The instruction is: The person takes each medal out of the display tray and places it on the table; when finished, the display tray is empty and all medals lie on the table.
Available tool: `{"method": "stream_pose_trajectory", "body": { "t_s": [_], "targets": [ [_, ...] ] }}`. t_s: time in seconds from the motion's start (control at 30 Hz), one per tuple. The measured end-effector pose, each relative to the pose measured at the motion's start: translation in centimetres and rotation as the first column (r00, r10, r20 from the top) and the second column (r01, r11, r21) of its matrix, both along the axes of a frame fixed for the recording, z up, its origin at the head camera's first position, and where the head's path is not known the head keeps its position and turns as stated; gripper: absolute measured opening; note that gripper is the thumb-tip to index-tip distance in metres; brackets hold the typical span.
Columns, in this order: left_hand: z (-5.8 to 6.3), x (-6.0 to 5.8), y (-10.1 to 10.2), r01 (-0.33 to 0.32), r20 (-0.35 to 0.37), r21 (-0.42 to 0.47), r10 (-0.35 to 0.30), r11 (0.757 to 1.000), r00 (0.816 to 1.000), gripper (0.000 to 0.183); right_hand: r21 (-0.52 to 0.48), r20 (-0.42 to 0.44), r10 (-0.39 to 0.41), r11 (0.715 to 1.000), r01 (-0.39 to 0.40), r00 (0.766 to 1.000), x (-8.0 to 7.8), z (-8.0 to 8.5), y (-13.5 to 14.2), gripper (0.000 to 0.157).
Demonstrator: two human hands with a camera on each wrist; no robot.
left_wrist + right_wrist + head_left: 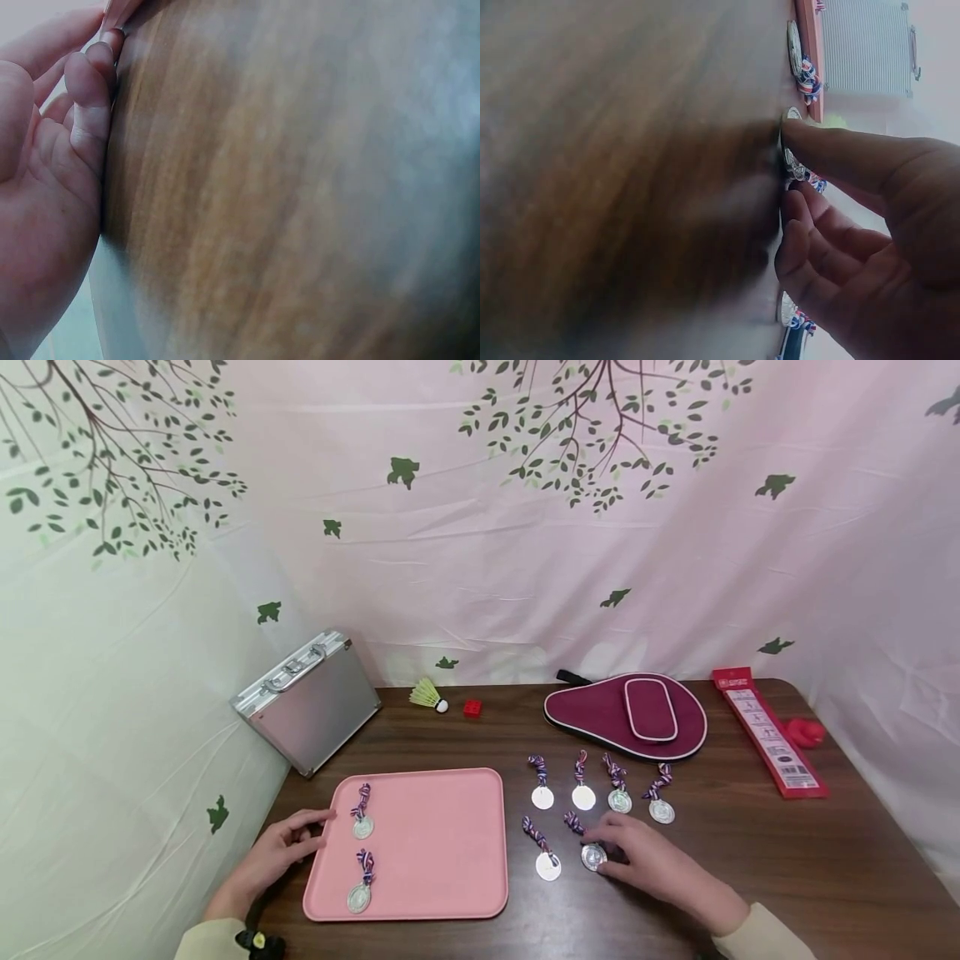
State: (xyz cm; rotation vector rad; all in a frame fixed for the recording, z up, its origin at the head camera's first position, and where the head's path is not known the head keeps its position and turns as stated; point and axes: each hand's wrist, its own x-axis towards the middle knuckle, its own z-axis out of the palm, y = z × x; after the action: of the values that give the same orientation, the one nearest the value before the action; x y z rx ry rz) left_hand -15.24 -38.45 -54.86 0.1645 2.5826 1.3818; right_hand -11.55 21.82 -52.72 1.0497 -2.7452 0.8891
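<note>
My left hand (pixel 283 847) holds the left rim of a pink tray (pixel 431 843), its fingertips at the edge; the left wrist view shows the fingers (pixel 90 82) close to the wood. Two silver medals with knotted striped ribbons, an upper medal (pixel 363 827) and a lower medal (pixel 359 897), lie inside the tray at its left. To the tray's right, my right hand (pixel 645 857) pinches a silver medal (pixel 593 857) between thumb and fingers at the tabletop. Beside it lies another medal (pixel 548 866). Several more, among them a medal (pixel 583 797), form a row behind.
A silver case (pixel 318 706) stands at the back left. Along the back lie a shuttlecock (pixel 427 695), a red block (pixel 472 708) and a maroon paddle cover (pixel 600 714). A red-and-white package (pixel 768 735) and a red object (pixel 805 732) are at the right.
</note>
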Motion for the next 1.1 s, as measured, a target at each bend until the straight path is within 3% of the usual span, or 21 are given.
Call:
{"method": "stream_pose_trajectory", "body": {
  "t_s": [0.23,0.37,0.57,0.83,1.1],
  "targets": [
    [-0.1,0.1,0.1,0.001,0.001,0.002,-0.001,1.0,1.0,0.039,0.009,0.05,0.005,1.0,-0.006,0.999,-0.3,0.5,-0.3,0.031],
    [-0.1,0.1,0.0,-0.001,0.0,-0.01,0.001,1.0,1.0,0.039,0.005,0.023,-0.03,1.0,0.03,0.999,-0.5,1.3,-1.8,0.026],
    [0.0,0.1,-0.1,-0.01,0.01,-0.015,0.01,1.0,1.0,0.039,-0.048,-0.06,0.006,0.999,-0.009,0.998,-1.0,2.0,-6.3,0.018],
    [0.2,0.1,0.1,-0.013,0.004,-0.013,0.013,1.0,1.0,0.038,-0.056,-0.022,0.117,0.991,-0.118,0.993,-2.0,1.4,-13.3,0.015],
    [0.4,0.0,0.1,-0.018,0.022,-0.028,0.019,0.999,1.0,0.039,0.114,-0.038,0.145,0.984,-0.14,0.989,-2.0,1.4,-19.6,0.024]
  ]
}}
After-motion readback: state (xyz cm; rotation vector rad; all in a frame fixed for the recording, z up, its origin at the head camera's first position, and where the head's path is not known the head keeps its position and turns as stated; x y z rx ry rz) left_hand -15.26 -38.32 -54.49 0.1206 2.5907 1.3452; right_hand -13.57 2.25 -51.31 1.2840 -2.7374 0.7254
